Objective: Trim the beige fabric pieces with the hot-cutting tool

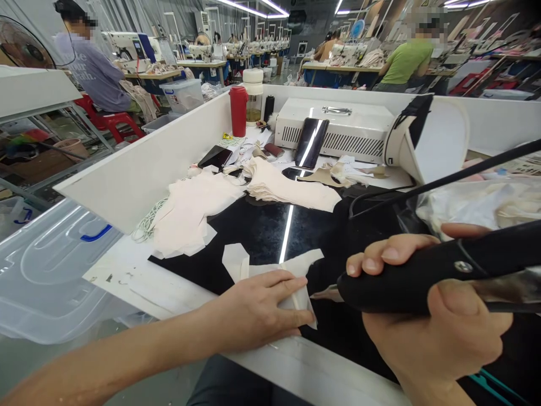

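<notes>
My left hand (266, 304) lies with fingers stretched out and spread on a pale cream fabric piece (302, 259), pressing it to the black board (249, 225) near the front edge. A narrow folded strip of the fabric stands out left of my fingers. In my right hand (439, 332) is a thick black-handled tool (397, 290) with a screw on its side and a thin, pointed metal tip (327, 294); its exact kind I cannot make out. The tip points left and is close to the fabric's right edge. My right fingers wrap round the handle.
Stacked cream fabric pieces (291, 189) and a loose pile (190, 208) lie beyond my hands. Behind them are a phone (311, 144), a vented white box (333, 127) and a red bottle (238, 111). A black rod or cable (465, 166) slants across the right. Co-workers sit at sewing tables.
</notes>
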The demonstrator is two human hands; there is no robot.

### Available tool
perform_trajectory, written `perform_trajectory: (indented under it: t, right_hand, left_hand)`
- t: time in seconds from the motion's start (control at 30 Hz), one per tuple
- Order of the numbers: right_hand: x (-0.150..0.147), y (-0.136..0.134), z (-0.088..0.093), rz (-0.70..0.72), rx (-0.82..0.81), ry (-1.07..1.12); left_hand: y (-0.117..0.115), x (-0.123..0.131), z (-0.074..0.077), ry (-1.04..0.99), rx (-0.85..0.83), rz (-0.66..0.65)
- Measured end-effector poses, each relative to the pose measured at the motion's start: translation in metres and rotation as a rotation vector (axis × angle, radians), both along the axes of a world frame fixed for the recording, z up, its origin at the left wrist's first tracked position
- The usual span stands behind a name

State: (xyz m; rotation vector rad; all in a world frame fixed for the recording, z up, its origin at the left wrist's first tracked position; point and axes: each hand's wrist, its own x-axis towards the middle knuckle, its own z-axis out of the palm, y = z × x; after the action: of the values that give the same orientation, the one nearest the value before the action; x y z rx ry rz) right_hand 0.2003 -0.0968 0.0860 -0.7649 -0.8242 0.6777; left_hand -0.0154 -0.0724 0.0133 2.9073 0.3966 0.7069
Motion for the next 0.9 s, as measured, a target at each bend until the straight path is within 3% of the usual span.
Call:
perform_trajectory:
  t: [0.23, 0.43, 0.57, 0.73, 0.9]
  right_hand:
    - [-0.004, 0.006, -0.003, 0.012, -0.009, -0.020]
    - [0.001, -0.008, 0.000, 0.048, -0.020, -0.015]
    - [0.003, -0.020, -0.001, 0.093, -0.016, -0.002]
    - [0.000, -0.021, -0.003, 0.076, 0.019, 0.020]
    - [0.001, -0.020, -0.002, 0.050, 0.015, -0.011]
  left_hand:
    - [0.001, 0.002, 0.004, 0.016, -0.010, 0.002]
    - [-0.033, 0.008, 0.004, 0.054, 0.070, 0.093]
    - [-0.046, 0.009, 0.015, 0.031, 0.070, 0.139]
    - [-0.018, 0.015, 0.028, -0.065, 0.106, 0.024]
    - [0.013, 0.021, 0.022, -0.070, 0.055, -0.187]
